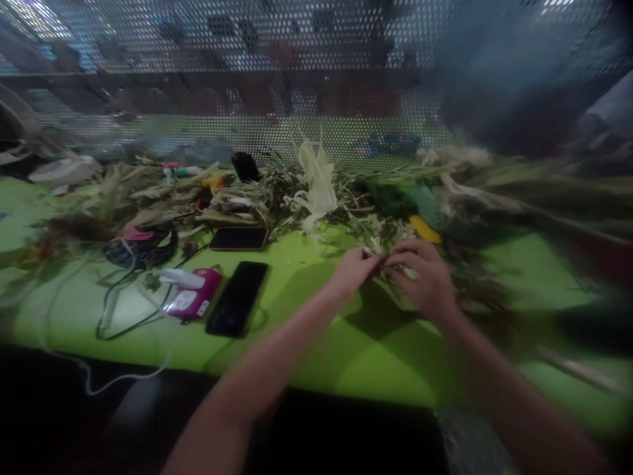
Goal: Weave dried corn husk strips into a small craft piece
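Note:
Close together over the green table (306, 277), my two hands work on a sprig of pale dried plant (378, 232). My left hand (355, 269) is closed, thumb and fingers pinching the sprig's lower end. Fingers of my right hand (422, 277) are bent around the same spot, with the fingertips almost touching the left ones. Some pale leaf-like material shows under the right palm, but blur hides its details. Just behind the right hand lies a yellow object (424, 229). A pale dried corn husk (316, 178) stands up beyond my left hand.
Two phones, one flat black (237, 300) and another behind it (238, 239), lie left of my hands. Beside them sits a magenta power strip (192, 297) with a plug and trailing cables. Dried stalks (148, 191) line the back, before a perforated metal screen (306, 39).

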The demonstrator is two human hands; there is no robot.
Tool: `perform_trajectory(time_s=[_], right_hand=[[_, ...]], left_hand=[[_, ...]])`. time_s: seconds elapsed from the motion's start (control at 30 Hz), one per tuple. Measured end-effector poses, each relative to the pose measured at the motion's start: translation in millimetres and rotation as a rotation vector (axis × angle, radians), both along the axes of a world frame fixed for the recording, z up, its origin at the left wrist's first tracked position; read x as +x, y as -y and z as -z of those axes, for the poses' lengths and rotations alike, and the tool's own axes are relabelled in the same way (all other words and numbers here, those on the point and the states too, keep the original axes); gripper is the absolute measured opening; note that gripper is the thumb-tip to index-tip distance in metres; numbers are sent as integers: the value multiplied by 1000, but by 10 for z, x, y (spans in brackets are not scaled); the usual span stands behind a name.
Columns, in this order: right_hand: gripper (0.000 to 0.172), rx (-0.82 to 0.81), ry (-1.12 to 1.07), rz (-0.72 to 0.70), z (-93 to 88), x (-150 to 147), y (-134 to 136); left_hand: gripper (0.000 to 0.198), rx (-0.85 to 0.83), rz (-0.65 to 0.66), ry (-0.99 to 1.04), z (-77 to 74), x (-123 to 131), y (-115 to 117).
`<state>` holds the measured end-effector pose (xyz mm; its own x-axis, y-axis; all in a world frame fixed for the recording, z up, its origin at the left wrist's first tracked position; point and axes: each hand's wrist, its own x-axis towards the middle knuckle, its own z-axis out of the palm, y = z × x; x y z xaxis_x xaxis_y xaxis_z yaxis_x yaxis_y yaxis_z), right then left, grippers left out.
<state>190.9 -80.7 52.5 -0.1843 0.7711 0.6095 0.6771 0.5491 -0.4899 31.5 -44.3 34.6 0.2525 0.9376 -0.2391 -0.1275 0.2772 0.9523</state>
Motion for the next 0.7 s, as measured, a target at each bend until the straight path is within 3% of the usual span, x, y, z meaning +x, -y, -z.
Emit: perform_trajectory(time_s=[0.1, 0.3, 0.43, 0.5, 0.6, 0.7], right_hand=[[10, -44, -44, 46, 14, 26, -28], [14, -158, -174, 88, 14, 67, -69], [24, -332, -278, 167, -60, 218, -69], [27, -409, -192, 163, -125, 373, -12], [24, -487, 165, 147, -192, 675, 192], [23, -463, 347, 157, -173, 959, 485]], left_hand=[[36, 74, 67, -53, -15, -12, 5], [33, 121, 76, -66, -57, -59, -25], [33, 132, 61, -54, -62, -71, -48], [33, 137, 59, -41, -59, -82, -63], [34, 135, 53, -40, -62, -103, -89], [32, 150, 52, -38, -81, -118, -110]])
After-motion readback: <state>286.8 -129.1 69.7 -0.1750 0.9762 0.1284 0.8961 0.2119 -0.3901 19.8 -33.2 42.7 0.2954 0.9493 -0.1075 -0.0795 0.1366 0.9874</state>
